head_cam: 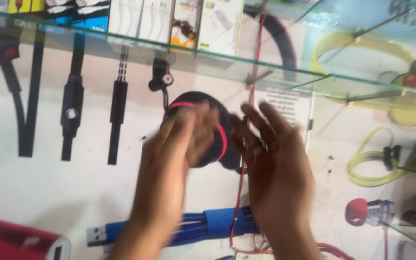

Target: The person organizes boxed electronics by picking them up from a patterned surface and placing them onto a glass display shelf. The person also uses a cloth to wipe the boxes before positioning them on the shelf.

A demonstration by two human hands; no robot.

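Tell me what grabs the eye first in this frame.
Two blurred raised hands fill the centre: the left hand and the right hand, which wears a ring. Both are held up in front of a wall poster printed with oversized black-and-red headphones, cables and a blue flat cable. Above, a glass shelf carries a row of small product boxes.

We stand in an electronics accessory shop: boxed goods (207,24) line a glass shelf (275,72) before a headphone poster (73,144).
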